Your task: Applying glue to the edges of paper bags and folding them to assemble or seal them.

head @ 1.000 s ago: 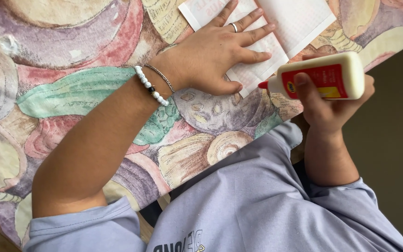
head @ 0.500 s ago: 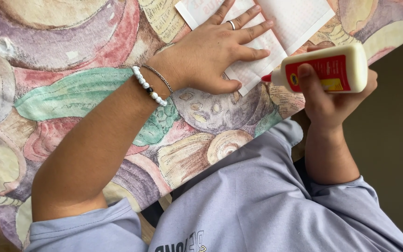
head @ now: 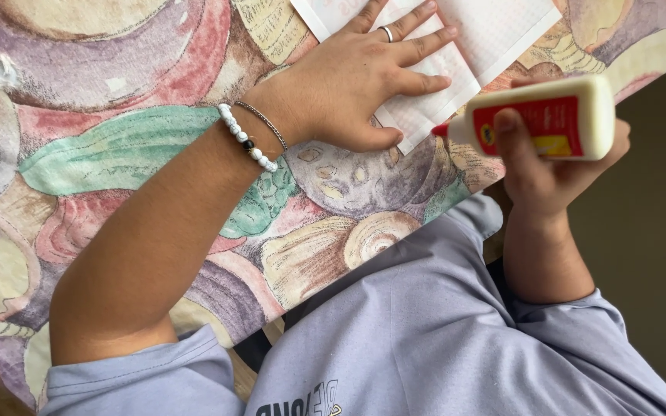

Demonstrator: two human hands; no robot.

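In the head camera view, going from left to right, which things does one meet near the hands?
Beaded bracelet → left hand, flat on the white paper → red tip of the glue bottle → right hand holding that bottle.

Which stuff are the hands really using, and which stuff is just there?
In use:
- left hand pressing flat on the white paper
- right hand gripping the glue bottle

Just there:
- shell-patterned tablecloth
- bead bracelet
- ring
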